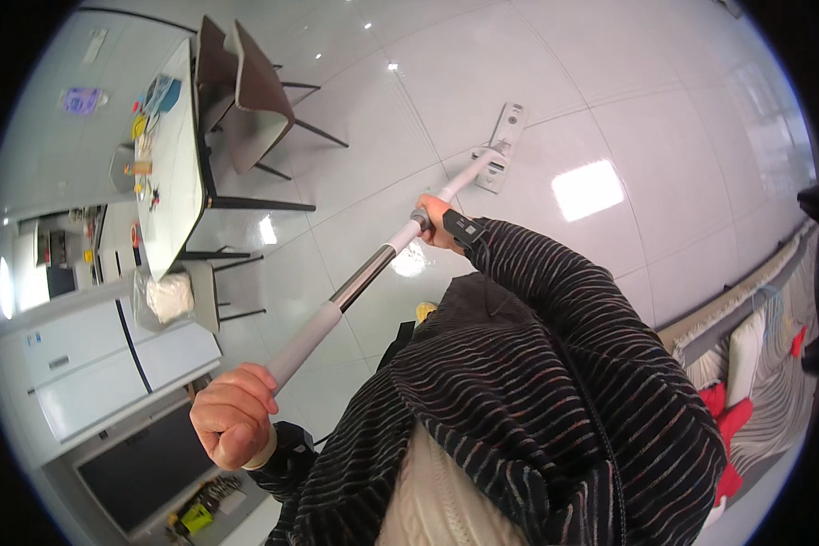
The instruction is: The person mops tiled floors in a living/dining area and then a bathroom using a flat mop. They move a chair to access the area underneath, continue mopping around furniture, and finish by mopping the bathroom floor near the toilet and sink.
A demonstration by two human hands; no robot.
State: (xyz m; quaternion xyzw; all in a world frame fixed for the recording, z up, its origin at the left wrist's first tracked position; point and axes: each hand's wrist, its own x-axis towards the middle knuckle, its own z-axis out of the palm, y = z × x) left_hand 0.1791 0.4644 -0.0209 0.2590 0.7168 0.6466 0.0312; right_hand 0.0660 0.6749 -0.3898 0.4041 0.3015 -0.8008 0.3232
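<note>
A flat mop [305, 344] with a white and silver pole slants across the view from lower left to upper middle. My left hand [235, 416] is wrapped round the thick grip at the pole's upper end. Farther down the pole, my right hand [438, 221] is closed around it beside a grey collar. The mop head [502, 146], a narrow pale rectangle, lies on the glossy tiled floor [564, 109] ahead of me. Both wrists carry dark bands.
To the left stands a white-topped table [177, 182] with small items on it, and brown chairs [264, 100] beside it. A white bag [169, 298] rests on another seat. White cabinets [82, 364] are at far left. A couch [764, 364] with red and striped cloths is at right.
</note>
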